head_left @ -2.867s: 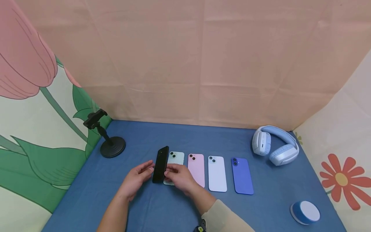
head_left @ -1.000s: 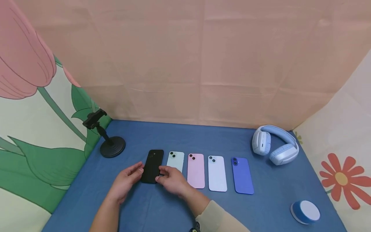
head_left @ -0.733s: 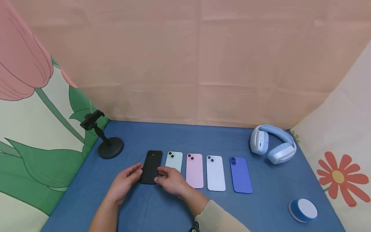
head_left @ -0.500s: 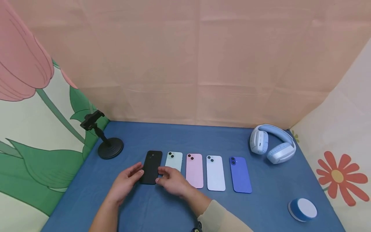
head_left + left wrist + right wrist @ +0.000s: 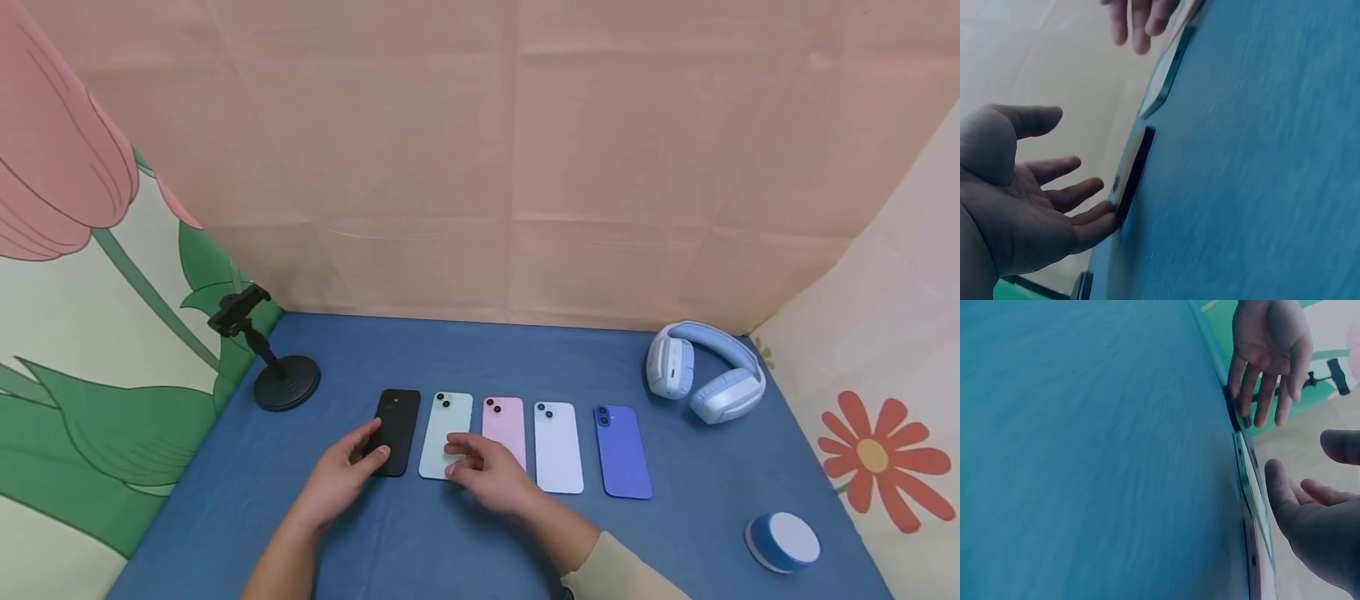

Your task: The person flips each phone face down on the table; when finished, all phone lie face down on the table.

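A black phone (image 5: 401, 425) lies back up at the left end of a row of phones. My left hand (image 5: 339, 475) hovers at its left side, fingers spread and thumb apart; in the left wrist view the lowest fingers reach the edge of the black phone (image 5: 1135, 172). To its right is a mint phone (image 5: 444, 442), and then a pink phone (image 5: 507, 421). My right hand (image 5: 495, 479) hangs over the lower parts of these two with nothing in its grasp, hiding the pink one's lower end. Its fingers look relaxed and separated in the right wrist view.
A white phone (image 5: 558, 450) and a purple phone (image 5: 624, 454) continue the row rightward. Headphones (image 5: 708, 375) lie at the back right, a blue-and-white round object (image 5: 783, 542) at the front right. A black phone stand (image 5: 285, 382) stands back left on the blue cloth (image 5: 420, 550).
The black phone was tilted up between both hands, then laid flat left of the mint one. Since then my right hand has let go and moved right; my left hand has shifted slightly right.
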Action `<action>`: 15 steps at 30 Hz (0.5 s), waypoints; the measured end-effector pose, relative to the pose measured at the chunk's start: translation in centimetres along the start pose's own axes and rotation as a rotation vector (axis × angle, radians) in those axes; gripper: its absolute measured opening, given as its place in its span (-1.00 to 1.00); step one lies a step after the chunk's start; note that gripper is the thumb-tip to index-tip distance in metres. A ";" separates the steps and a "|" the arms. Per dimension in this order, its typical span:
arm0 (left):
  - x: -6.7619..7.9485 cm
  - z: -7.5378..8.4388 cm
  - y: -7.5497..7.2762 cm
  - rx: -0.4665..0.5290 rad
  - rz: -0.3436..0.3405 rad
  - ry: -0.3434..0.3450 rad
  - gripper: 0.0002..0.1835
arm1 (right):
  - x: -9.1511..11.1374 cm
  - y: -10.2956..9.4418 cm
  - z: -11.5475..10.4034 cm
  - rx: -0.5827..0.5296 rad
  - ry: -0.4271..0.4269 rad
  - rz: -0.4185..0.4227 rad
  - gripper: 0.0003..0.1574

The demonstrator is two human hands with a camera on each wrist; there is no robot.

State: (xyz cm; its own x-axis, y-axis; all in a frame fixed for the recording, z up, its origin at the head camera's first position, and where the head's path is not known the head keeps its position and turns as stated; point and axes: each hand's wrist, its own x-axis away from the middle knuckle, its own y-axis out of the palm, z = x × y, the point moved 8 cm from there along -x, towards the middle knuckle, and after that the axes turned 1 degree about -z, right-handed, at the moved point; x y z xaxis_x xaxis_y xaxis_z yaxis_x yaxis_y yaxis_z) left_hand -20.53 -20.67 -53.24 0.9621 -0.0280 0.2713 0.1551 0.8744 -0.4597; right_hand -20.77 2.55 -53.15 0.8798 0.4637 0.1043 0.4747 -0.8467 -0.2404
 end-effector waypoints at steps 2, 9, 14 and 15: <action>0.1 0.4 0.4 -0.036 0.008 0.022 -0.30 | 0.7 -0.7 0.1 0.005 -0.007 0.001 -0.36; -0.1 1.9 1.7 -0.180 0.059 0.133 -0.31 | 2.9 -3.3 0.6 -0.005 0.002 0.038 -0.38; -0.3 2.5 3.0 -0.245 0.071 0.181 -0.29 | 4.3 -5.4 1.1 0.003 -0.001 0.097 -0.41; -0.3 2.7 3.3 -0.258 0.072 0.188 -0.29 | 4.6 -5.8 1.2 0.016 0.005 0.114 -0.42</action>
State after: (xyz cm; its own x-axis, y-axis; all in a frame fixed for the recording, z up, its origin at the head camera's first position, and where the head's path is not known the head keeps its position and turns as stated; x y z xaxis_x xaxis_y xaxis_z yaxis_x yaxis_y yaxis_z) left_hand -20.91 -16.50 -52.50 0.9935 -0.0807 0.0804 0.1138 0.7263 -0.6779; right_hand -19.52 9.92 -52.47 0.9280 0.3637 0.0803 0.3716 -0.8893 -0.2665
